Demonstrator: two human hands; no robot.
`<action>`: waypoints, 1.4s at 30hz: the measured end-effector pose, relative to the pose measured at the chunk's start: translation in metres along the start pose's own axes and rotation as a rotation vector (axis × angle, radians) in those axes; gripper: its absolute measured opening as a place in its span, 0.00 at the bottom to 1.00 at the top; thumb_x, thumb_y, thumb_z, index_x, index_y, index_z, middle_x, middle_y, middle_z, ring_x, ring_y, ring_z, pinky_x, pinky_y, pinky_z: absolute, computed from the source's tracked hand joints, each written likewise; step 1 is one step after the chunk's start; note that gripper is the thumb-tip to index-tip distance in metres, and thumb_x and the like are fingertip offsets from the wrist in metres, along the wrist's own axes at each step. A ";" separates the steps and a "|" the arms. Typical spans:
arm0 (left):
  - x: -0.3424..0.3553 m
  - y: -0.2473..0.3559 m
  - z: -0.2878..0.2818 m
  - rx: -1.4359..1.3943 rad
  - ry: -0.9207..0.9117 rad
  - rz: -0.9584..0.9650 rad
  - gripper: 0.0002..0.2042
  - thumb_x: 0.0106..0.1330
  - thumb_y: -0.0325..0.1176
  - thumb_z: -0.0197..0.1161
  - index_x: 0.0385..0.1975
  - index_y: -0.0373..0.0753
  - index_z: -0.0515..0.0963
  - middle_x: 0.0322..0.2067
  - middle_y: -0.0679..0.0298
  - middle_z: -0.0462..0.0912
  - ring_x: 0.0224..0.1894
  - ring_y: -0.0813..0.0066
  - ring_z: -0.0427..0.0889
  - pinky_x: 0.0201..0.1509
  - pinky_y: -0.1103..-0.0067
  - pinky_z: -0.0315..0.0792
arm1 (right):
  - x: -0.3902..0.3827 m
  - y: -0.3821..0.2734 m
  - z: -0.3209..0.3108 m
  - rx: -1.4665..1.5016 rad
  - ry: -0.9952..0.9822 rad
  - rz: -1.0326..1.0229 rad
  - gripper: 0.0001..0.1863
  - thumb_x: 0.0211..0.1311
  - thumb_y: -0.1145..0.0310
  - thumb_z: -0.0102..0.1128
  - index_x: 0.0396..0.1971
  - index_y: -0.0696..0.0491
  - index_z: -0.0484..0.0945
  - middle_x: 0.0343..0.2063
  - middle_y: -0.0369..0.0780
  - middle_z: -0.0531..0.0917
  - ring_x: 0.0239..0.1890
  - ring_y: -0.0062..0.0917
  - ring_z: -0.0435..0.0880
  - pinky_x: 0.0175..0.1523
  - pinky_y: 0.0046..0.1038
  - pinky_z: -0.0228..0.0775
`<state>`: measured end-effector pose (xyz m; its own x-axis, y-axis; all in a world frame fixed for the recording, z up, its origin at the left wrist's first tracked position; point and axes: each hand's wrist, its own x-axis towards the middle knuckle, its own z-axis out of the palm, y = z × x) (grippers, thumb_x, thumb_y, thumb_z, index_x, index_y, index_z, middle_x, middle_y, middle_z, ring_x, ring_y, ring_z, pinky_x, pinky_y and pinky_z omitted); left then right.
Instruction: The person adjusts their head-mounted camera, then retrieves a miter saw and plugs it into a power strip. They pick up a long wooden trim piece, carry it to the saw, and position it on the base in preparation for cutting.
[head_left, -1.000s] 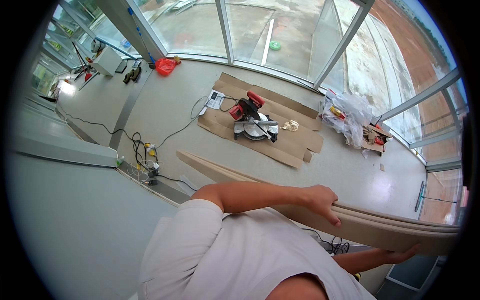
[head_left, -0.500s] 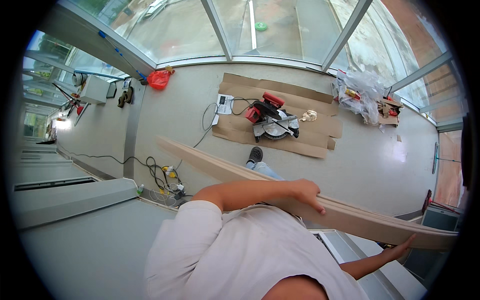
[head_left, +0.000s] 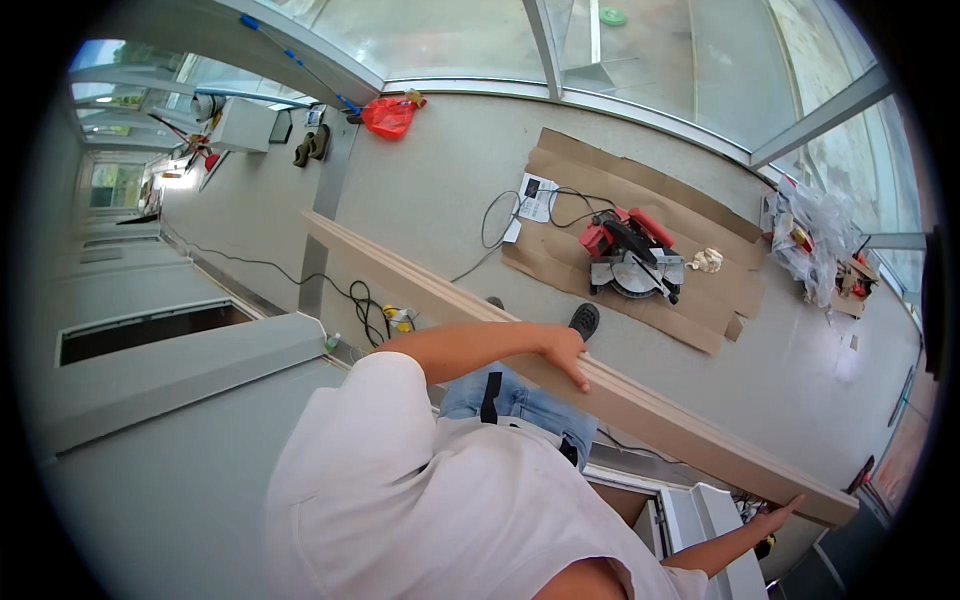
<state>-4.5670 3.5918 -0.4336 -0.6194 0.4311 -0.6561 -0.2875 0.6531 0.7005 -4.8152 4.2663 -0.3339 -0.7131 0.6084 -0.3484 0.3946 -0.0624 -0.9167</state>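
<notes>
A long beige bundle of boards [head_left: 690,435], looking like several stacked together, runs slantwise in front of my body from the far left to the near right. My left hand [head_left: 566,352] grips it around the middle, fingers over the far edge and thumb on the near side. Close to its right end, my right hand [head_left: 777,514] holds the lower edge, fingers partly hidden beneath. Beyond the boards, a red and black mitre saw [head_left: 632,255] rests on flattened cardboard [head_left: 690,320]. My dark shoe [head_left: 584,320] shows just past the boards.
Clear plastic wrapping [head_left: 805,235] lies by the window at right. A red bag [head_left: 390,118] sits near the glass wall. Black cable [head_left: 368,310] coils on the floor at left, by a yellow plug [head_left: 398,318]. Grey cabinets [head_left: 200,400] stand at near left.
My view has swung leftward, so the saw and cardboard appear farther right. The boards stay in both hands and slant more steeply; their right end shows now. My jeans have come into view.
</notes>
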 end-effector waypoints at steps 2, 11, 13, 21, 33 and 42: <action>-0.015 -0.056 0.007 -0.057 -0.030 -0.038 0.50 0.44 0.79 0.62 0.46 0.30 0.81 0.41 0.43 0.85 0.46 0.45 0.84 0.51 0.61 0.76 | -0.037 0.014 0.051 -0.003 -0.078 0.063 0.38 0.57 0.40 0.70 0.57 0.54 0.75 0.48 0.39 0.82 0.42 0.25 0.82 0.37 0.25 0.74; -0.048 -0.314 0.020 -0.087 -0.030 -0.259 0.39 0.61 0.71 0.52 0.47 0.33 0.82 0.41 0.44 0.85 0.49 0.47 0.83 0.53 0.62 0.74 | -0.172 0.202 0.199 -0.250 -0.027 0.216 0.27 0.57 0.38 0.70 0.37 0.48 0.80 0.22 0.28 0.76 0.14 0.10 0.62 0.14 0.16 0.41; -0.047 -0.388 0.020 -0.117 0.025 -0.356 0.37 0.71 0.65 0.42 0.47 0.33 0.82 0.43 0.41 0.84 0.49 0.44 0.82 0.54 0.61 0.73 | -0.190 0.273 0.220 -0.241 -0.139 0.337 0.27 0.57 0.38 0.70 0.37 0.48 0.79 0.23 0.29 0.76 0.13 0.11 0.60 0.15 0.16 0.40; 0.005 -0.725 0.086 -0.010 0.214 -0.634 0.39 0.74 0.64 0.35 0.39 0.31 0.84 0.39 0.36 0.83 0.48 0.36 0.80 0.56 0.57 0.71 | -0.243 0.626 0.388 -0.285 -0.256 0.472 0.32 0.59 0.36 0.66 0.41 0.54 0.78 0.31 0.34 0.80 0.25 0.19 0.73 0.20 0.20 0.41; 0.061 -0.949 0.145 -0.009 0.404 -0.689 0.40 0.75 0.63 0.38 0.34 0.25 0.83 0.35 0.32 0.82 0.44 0.35 0.82 0.51 0.56 0.71 | -0.249 0.850 0.490 -0.071 -0.425 0.418 0.31 0.62 0.38 0.64 0.44 0.53 0.75 0.36 0.32 0.79 0.27 0.15 0.67 0.24 0.20 0.48; 0.045 -0.976 0.156 0.006 0.566 -0.611 0.36 0.75 0.61 0.43 0.39 0.27 0.82 0.32 0.40 0.83 0.40 0.43 0.83 0.49 0.60 0.73 | -0.257 0.928 0.524 0.098 -0.759 0.383 0.25 0.69 0.42 0.59 0.46 0.52 0.74 0.33 0.29 0.73 0.25 0.14 0.59 0.23 0.21 0.46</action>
<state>-4.2007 3.0709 -1.1905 -0.6299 -0.3771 -0.6790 -0.6890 0.6749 0.2643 -4.5694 3.6377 -1.1978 -0.7491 -0.1609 -0.6426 0.6610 -0.2449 -0.7093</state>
